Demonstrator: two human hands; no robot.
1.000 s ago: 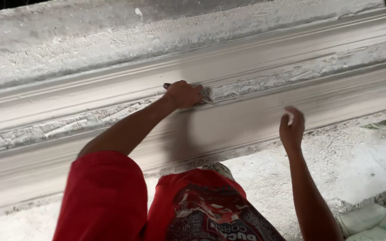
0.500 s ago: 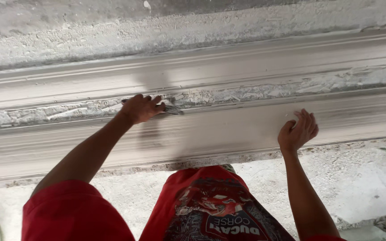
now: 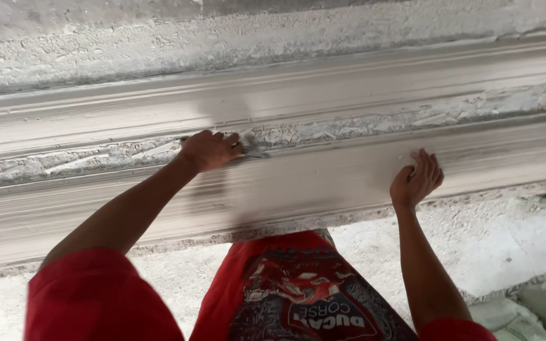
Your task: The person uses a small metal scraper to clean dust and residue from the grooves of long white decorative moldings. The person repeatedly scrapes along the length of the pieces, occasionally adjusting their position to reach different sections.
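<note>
A long grey plaster moulding (image 3: 323, 183) with smooth curved bands lies across the view. My left hand (image 3: 208, 150) is closed on a small metal scraping tool (image 3: 252, 146), whose blade rests on the rough, crumbly strip (image 3: 475, 108) running between the smooth bands. My right hand (image 3: 417, 179) presses flat, fingers spread, on the front smooth band farther right. It holds nothing. Both arms come out of red sleeves.
A rough whitish plaster ledge (image 3: 222, 38) runs behind the moulding. Dusty white ground (image 3: 507, 240) lies in front of it. Pale sacks (image 3: 538, 303) sit at the lower right. My red printed shirt (image 3: 298, 297) fills the bottom middle.
My left hand with the tool slid left along the rough strip, then came back a little to the right. My right hand opened flat on the front band.
</note>
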